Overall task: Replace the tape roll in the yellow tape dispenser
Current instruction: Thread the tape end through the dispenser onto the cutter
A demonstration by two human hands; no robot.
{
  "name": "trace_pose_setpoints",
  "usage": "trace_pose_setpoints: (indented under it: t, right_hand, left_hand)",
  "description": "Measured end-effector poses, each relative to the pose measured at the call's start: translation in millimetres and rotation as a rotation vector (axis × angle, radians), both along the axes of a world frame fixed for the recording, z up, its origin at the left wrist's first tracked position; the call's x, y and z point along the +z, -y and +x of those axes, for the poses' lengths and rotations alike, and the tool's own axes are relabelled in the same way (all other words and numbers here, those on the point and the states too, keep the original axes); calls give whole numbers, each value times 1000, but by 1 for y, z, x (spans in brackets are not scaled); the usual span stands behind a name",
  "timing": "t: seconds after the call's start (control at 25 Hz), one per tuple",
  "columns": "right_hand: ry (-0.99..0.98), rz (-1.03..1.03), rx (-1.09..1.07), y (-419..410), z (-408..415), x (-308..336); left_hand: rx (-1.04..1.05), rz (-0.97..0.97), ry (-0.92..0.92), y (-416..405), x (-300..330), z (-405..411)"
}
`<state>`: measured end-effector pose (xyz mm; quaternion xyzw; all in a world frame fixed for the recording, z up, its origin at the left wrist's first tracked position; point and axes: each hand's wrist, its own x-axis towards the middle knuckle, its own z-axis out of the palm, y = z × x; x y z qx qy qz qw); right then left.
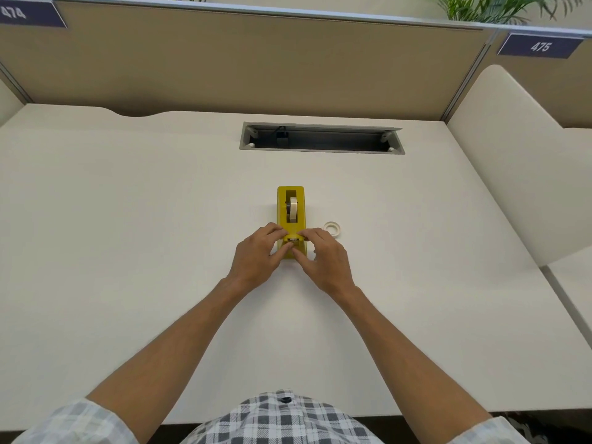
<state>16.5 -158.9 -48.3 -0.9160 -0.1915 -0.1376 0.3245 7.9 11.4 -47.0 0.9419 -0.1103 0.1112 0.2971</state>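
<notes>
A yellow tape dispenser (291, 209) stands on the white desk (128, 219), its long axis pointing away from me. A cream tape roll (292, 208) sits upright in its slot. My left hand (256, 256) grips the dispenser's near end from the left. My right hand (323, 256) holds the near end from the right, its fingertips at the cutter. Both thumbs meet on the front face below the cutter. A second, thin whitish tape roll (332, 227) lies flat on the desk just right of the dispenser, beside my right hand.
A grey cable slot (321, 138) is sunk into the desk behind the dispenser. A tan partition (243, 62) closes the back, and a cream side panel (512, 161) rises on the right. The desk's front edge runs near my checked shirt.
</notes>
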Motion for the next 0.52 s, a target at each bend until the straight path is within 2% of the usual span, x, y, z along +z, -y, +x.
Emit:
trace_pose_setpoints:
  t: [0.52]
  right_hand:
    - [-23, -34, 16, 1, 4, 6]
  left_hand:
    - [11, 11, -7, -1, 2, 1]
